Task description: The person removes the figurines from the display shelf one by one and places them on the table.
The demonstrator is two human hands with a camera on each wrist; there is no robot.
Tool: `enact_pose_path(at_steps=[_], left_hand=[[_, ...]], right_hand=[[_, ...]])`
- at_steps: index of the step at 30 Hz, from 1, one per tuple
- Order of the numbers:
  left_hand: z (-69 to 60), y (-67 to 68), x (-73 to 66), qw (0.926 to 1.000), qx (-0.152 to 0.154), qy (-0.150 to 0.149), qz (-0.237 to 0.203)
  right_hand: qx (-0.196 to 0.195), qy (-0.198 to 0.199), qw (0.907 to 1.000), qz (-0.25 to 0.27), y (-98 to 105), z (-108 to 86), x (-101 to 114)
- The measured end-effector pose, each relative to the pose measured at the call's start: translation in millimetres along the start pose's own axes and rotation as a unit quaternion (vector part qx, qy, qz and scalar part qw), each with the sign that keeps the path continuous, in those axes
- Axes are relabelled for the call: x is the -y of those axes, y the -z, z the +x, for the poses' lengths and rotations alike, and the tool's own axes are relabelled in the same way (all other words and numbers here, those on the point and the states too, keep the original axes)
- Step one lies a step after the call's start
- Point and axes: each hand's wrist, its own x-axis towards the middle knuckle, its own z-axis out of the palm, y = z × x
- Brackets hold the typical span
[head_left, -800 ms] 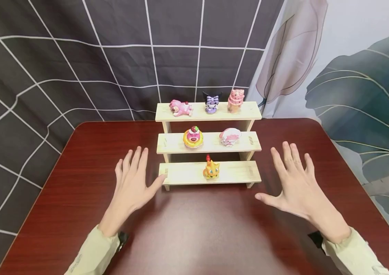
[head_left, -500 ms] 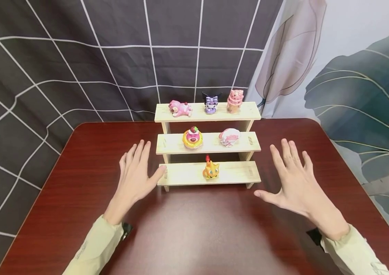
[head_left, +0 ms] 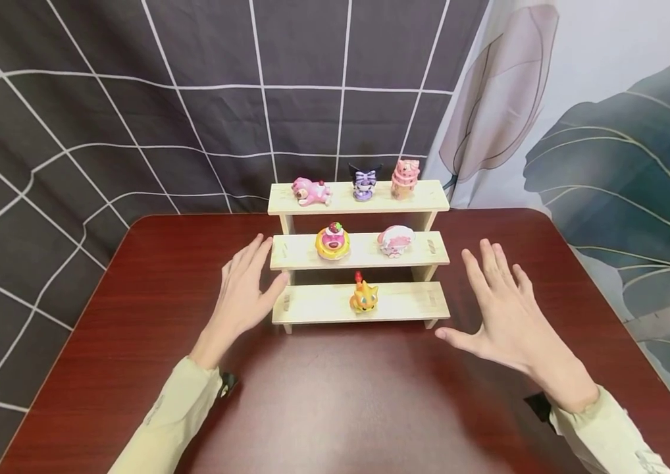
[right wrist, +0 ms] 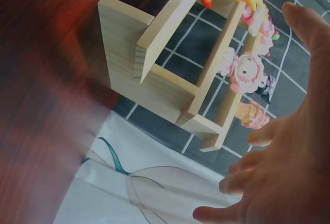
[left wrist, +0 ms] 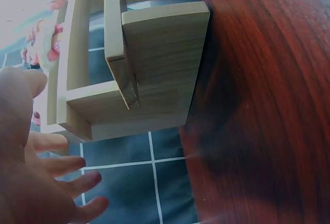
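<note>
A three-tier wooden shelf (head_left: 311, 308) stands on the table between my hands. On its top board are a pink lying bear figurine (head_left: 311, 192), a purple figurine with black ears (head_left: 364, 184) and a pink cone-shaped figurine (head_left: 405, 179). The middle board carries a yellow ring-shaped figurine (head_left: 333, 243) and a pink-and-white figurine (head_left: 396, 241). An orange figurine with a red tail tip (head_left: 364, 297) sits on the lowest board. My left hand (head_left: 241, 289), fingers spread, is close by the shelf's left end. Holding nothing, my right hand (head_left: 503, 316) is spread to the right of the shelf.
The reddish-brown table (head_left: 359, 401) extends around the shelf. Behind it hangs a dark grid-patterned curtain (head_left: 305, 59), and a pale leaf-patterned curtain (head_left: 501, 118) hangs at the right.
My left hand has moved right and farther forward, nearer the shelf. The right hand has shifted only slightly toward it. The shelf and figurines stay in place while the head view tilts slightly.
</note>
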Motion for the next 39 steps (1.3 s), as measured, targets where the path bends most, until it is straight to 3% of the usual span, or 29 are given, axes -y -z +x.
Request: enact_pose_path(at_steps=[8, 17, 30, 34, 39], left_hand=[[6.5, -5.3, 2.4, 0.9993, -0.009, -0.019, -0.03], [8.0, -12.2, 7.0, 0.9989, -0.003, -0.019, -0.044], [10.8, -18.7, 11.0, 0.9958, -0.039, -0.012, -0.082], [11.2, -18.8, 9.9, 0.995, -0.043, -0.003, -0.09], [12.0, -18.0, 8.2, 0.9948, -0.044, 0.005, -0.092]], right_hand=[[0.006, -0.004, 0.9999, 0.013, 1, 3.1, 2], [0.002, -0.001, 0.9998, 0.018, 2, 5.0, 1], [-0.002, 0.007, 0.9996, 0.026, 10, 18.3, 0], [-0.015, 0.016, 0.9983, 0.053, 15, 27.8, -2], [-0.062, 0.034, 0.9927, 0.097, 17, 41.9, -8]])
